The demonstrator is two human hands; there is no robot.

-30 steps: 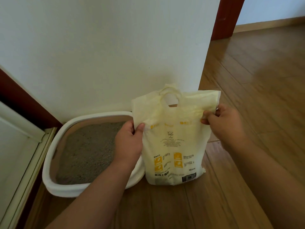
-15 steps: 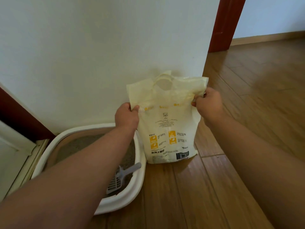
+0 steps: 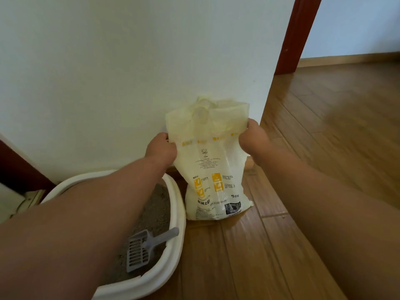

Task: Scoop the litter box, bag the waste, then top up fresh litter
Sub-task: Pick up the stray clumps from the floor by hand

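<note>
Lifted higher since before, both hands are pinching the litter bag (image 3: 213,169), left hand (image 3: 161,149) and right hand (image 3: 252,138) gripping its top corners, at three o'clock of the litter box (image 3: 176,204) holding the scoop (image 3: 142,249).

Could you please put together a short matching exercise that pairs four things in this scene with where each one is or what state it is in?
Things:
1. litter bag
2. scoop
3. litter box
4. left hand

Places or states:
A. lying on the grey litter
B. gripping the bag's left upper edge
C. upright on the wooden floor by the wall
D. white, to the left of the bag

Pairs: 1-C, 2-A, 3-D, 4-B
</note>
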